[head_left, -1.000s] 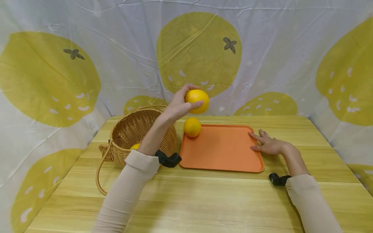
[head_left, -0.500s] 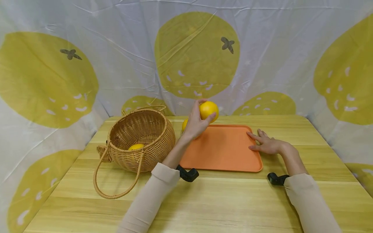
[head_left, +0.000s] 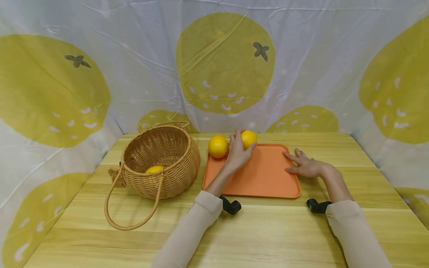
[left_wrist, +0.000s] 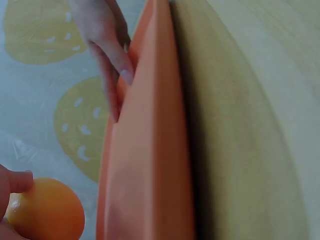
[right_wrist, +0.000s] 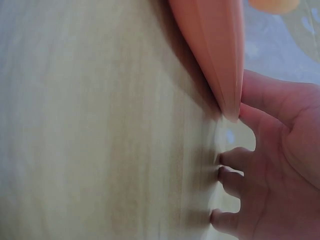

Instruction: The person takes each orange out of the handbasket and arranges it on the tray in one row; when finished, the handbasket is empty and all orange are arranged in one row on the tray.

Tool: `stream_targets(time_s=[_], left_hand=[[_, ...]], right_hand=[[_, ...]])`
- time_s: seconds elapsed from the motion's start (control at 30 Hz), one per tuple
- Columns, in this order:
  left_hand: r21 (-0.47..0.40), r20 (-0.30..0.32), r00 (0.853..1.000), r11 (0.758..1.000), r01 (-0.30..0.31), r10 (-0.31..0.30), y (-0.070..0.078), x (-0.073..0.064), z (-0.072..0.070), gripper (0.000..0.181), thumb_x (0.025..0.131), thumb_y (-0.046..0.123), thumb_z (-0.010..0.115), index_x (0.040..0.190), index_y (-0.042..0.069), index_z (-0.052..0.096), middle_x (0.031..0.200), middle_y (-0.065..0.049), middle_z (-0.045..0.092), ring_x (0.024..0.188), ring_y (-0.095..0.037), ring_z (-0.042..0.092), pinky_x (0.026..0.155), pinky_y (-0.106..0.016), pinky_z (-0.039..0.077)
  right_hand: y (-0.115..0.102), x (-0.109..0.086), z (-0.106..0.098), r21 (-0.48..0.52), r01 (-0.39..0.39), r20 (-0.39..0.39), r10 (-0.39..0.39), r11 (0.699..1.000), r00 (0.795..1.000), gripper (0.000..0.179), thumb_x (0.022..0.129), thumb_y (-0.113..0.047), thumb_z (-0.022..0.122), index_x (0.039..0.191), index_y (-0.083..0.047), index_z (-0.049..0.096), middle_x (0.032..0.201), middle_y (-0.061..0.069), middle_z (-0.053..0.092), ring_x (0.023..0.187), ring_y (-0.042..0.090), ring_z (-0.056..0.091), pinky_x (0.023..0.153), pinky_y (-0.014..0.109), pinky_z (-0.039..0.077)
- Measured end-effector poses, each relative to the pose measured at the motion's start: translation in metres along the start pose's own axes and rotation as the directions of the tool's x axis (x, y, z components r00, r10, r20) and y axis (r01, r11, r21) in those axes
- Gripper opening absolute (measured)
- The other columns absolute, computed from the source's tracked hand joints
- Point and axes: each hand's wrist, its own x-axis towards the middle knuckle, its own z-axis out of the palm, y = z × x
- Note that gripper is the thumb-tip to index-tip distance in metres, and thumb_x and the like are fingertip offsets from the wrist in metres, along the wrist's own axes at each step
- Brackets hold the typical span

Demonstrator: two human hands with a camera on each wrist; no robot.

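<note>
In the head view, my left hand (head_left: 238,153) grips an orange (head_left: 250,139) over the back part of an orange-coloured tray (head_left: 264,176). A second orange (head_left: 218,146) sits at the tray's back left corner, just left of that hand. The left wrist view shows the held orange (left_wrist: 50,210) between thumb and fingers; whether it touches the tray is unclear. My right hand (head_left: 308,166) rests at the tray's right edge with fingers spread. Its thumb and index finger touch the rim, while the other fingertips meet the tabletop in the right wrist view.
A wicker basket (head_left: 181,178) stands left of the tray, its front handle hanging down onto the wooden table (head_left: 275,230). Another yellow-orange fruit (head_left: 154,169) lies inside it, partly hidden by the rim. A fruit-printed cloth (head_left: 301,67) hangs behind the table.
My left hand has carried the orange rightward from near the basket and lowered it toward the tray. The second orange has come back into full view. My right hand has stayed at the tray's edge.
</note>
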Motion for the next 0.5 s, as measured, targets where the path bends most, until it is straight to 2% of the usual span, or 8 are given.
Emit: stream_targets(time_s=[0.23, 0.5], left_hand=[[-0.006, -0.041, 0.998, 0.999, 0.041, -0.042, -0.014, -0.003, 0.013, 0.063, 0.102, 0.023, 0.068, 0.155, 0.012, 0.036, 0.153, -0.023, 0.033, 0.14, -0.039, 0.04, 0.116, -0.052, 0.04], [0.035, -0.037, 0.998, 0.998, 0.049, -0.048, -0.018, -0.005, 0.014, 0.069, 0.099, 0.023, 0.07, 0.157, 0.012, 0.033, 0.154, -0.023, 0.032, 0.143, -0.039, 0.039, 0.117, -0.052, 0.04]], right_hand=[[0.001, 0.001, 0.001, 0.003, 0.003, -0.003, -0.003, 1.0, 1.0, 0.086, 0.106, -0.043, 0.057, 0.165, -0.002, 0.01, 0.163, 0.04, -0.018, 0.151, 0.059, -0.019, 0.113, 0.079, -0.013], [0.001, -0.001, 0.001, 0.005, -0.008, -0.005, 0.008, 1.0, 1.0, 0.085, 0.106, -0.043, 0.056, 0.166, -0.004, 0.011, 0.164, 0.039, -0.018, 0.15, 0.06, -0.019, 0.113, 0.079, -0.011]])
